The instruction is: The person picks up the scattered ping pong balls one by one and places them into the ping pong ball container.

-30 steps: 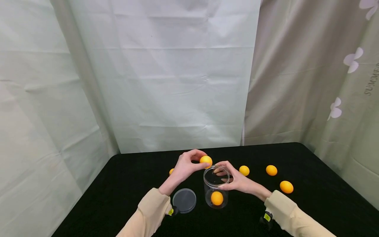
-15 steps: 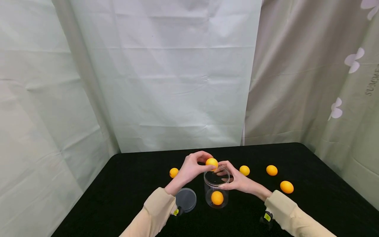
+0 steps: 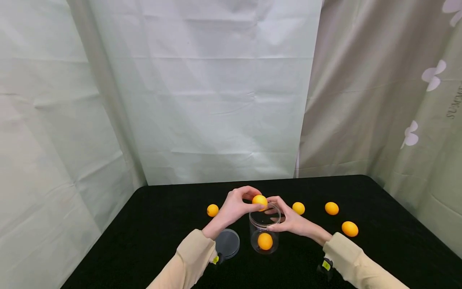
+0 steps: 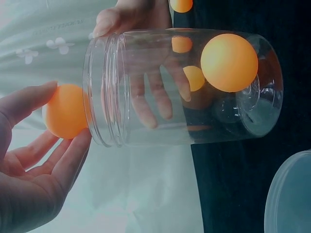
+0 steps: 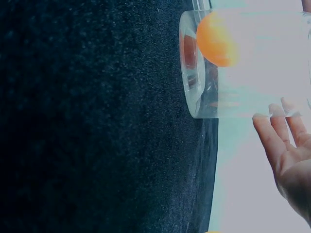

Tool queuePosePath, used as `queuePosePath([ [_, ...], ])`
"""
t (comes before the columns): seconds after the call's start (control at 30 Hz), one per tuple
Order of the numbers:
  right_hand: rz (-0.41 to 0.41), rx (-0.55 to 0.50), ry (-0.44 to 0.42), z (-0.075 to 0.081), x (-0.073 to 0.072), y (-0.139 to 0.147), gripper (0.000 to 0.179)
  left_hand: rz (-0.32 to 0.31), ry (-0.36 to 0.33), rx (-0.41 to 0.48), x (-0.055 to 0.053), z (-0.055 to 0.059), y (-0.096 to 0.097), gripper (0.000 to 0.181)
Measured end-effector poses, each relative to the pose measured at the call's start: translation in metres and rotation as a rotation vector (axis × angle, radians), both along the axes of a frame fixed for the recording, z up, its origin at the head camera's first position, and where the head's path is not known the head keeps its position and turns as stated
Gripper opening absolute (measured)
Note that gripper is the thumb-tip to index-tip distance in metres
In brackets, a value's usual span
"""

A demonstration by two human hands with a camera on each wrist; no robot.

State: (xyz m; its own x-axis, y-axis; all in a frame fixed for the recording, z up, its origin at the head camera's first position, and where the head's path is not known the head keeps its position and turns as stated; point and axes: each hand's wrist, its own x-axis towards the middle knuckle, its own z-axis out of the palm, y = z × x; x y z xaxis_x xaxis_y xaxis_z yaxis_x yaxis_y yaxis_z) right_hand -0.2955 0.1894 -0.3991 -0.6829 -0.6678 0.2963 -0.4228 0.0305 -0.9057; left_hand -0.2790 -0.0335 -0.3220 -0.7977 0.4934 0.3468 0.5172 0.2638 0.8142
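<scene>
Head view, left hand pinching ball, right hand gripping jar, sleeve overlapping lid, scattered balls

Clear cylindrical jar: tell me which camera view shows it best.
The left wrist view: the clear cylindrical jar fits whole, rim to base. The head view shows it smaller, partly behind the bare right hand; the right wrist view shows its base but cuts off its mouth.
</scene>
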Motion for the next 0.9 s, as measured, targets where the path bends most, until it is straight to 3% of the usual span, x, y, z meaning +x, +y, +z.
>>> queuePosePath([
  [0.2, -0.002, -0.001, 0.003, 0.001, 0.001, 0.001, 0.063, -0.022, -0.001, 0.010, 0.016, 0.017, 0.000, 0.027],
  [0.5, -0.003, 0.000, -0.006, 0.001, 0.002, 0.000, 0.062, 0.004, 0.012, -0.016, -0.004, -0.005, 0.002, 0.031],
  [0.9, -0.024, 0.025, 0.000, 0.001, 0.000, 0.001, 0.064, -0.004, 0.006, -0.008, -0.005, -0.005, 0.000, 0.030],
])
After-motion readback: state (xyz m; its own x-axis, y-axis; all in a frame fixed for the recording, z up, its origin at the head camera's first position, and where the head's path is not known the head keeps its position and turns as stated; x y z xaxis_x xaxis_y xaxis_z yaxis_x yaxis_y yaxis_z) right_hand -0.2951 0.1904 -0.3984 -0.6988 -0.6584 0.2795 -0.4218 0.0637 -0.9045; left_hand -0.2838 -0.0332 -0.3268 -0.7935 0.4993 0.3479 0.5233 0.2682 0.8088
